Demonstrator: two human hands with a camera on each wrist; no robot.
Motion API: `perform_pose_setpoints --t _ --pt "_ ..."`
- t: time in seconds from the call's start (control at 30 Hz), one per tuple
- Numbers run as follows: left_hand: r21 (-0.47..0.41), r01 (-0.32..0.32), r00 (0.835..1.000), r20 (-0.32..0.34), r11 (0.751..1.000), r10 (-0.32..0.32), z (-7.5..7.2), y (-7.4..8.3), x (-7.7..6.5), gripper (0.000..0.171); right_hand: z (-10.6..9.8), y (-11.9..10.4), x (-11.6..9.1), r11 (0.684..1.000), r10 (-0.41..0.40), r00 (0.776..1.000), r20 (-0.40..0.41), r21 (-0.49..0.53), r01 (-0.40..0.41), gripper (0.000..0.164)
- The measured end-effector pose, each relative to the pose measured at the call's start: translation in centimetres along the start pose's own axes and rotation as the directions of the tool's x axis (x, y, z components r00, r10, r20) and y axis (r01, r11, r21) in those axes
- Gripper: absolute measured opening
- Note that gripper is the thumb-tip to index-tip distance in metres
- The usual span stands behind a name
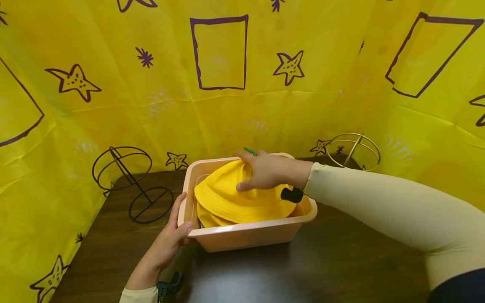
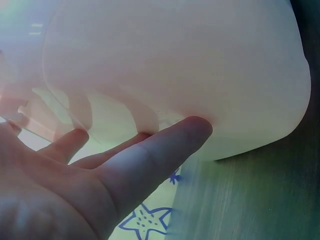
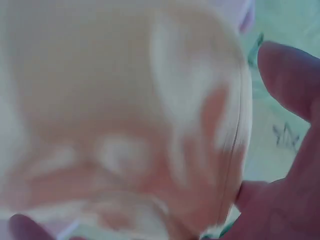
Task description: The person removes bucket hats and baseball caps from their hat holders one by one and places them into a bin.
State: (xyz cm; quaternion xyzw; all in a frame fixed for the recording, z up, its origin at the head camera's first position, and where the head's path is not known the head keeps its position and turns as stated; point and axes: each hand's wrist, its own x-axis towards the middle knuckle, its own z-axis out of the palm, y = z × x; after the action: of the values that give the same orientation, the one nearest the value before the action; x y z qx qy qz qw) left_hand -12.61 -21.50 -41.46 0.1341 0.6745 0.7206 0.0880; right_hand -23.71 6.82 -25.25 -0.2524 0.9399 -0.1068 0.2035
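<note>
A yellow bucket hat (image 1: 223,189) lies crown up in a peach-coloured plastic bin (image 1: 246,244). More yellow cloth (image 1: 206,219) shows under its brim. My right hand (image 1: 265,170) is over the crown with fingers and thumb spread. In the right wrist view the hat's pale, blurred crown (image 3: 115,90) sits beside the thumb (image 3: 290,75), with a gap between them. At the bin's near left corner, my left hand (image 1: 170,235) rests against the outside, thumb at the rim. The left wrist view has its straight fingers (image 2: 155,150) touching the bin wall (image 2: 200,60).
A black wire stand (image 1: 145,195) with round hoops leans on the dark wooden table (image 1: 341,252) at left. Behind my right arm stands a gold wire stand (image 1: 356,149). A small green tip (image 1: 250,150) shows past my right hand. Yellow patterned cloth (image 1: 227,113) hangs around the table.
</note>
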Motion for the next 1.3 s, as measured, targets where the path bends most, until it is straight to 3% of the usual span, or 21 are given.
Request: perform_pose_setpoints --t 0.1,0.23,0.5,0.73,0.93,1.1,1.2,1.3 --pt "0.003 -0.002 1.000 0.002 1.000 0.002 -0.1 0.0 0.1 0.077 1.7 -0.9 -0.1 0.998 0.055 0.997 0.054 -0.009 -0.054 0.109" --pt "0.003 -0.005 1.000 0.003 1.000 0.005 -0.1 -0.1 0.1 0.076 3.8 -1.0 0.8 0.997 0.066 0.992 0.110 -0.038 -0.062 0.115" --pt "0.005 0.007 1.000 -0.001 1.000 -0.007 -0.2 -0.2 0.1 0.076 6.5 -0.1 3.3 0.990 0.028 0.986 0.167 -0.142 -0.004 0.108" --pt "0.001 0.008 1.000 -0.003 1.000 -0.008 -0.2 -0.1 0.2 0.077 8.6 0.5 5.6 0.995 -0.002 0.981 0.194 -0.098 0.021 0.107" --pt "0.012 0.006 1.000 0.008 1.000 -0.006 -0.4 0.3 0.3 0.077 10.7 0.9 8.2 0.996 0.048 0.971 0.233 -0.084 -0.029 0.110" --pt "0.012 -0.004 1.000 0.006 1.000 0.004 -0.5 0.4 0.4 0.077 9.9 0.7 8.6 0.992 0.072 0.958 0.278 -0.121 -0.040 0.112" --pt "0.002 -0.004 1.000 0.019 1.000 0.003 -0.5 0.2 0.3 0.077 8.0 0.6 7.3 0.970 0.029 0.948 0.317 -0.239 0.050 0.108" --pt "-0.009 0.004 0.999 0.035 1.000 -0.004 -0.5 0.1 0.3 0.078 5.7 0.5 5.7 0.923 -0.037 0.944 0.328 -0.350 0.158 0.106"
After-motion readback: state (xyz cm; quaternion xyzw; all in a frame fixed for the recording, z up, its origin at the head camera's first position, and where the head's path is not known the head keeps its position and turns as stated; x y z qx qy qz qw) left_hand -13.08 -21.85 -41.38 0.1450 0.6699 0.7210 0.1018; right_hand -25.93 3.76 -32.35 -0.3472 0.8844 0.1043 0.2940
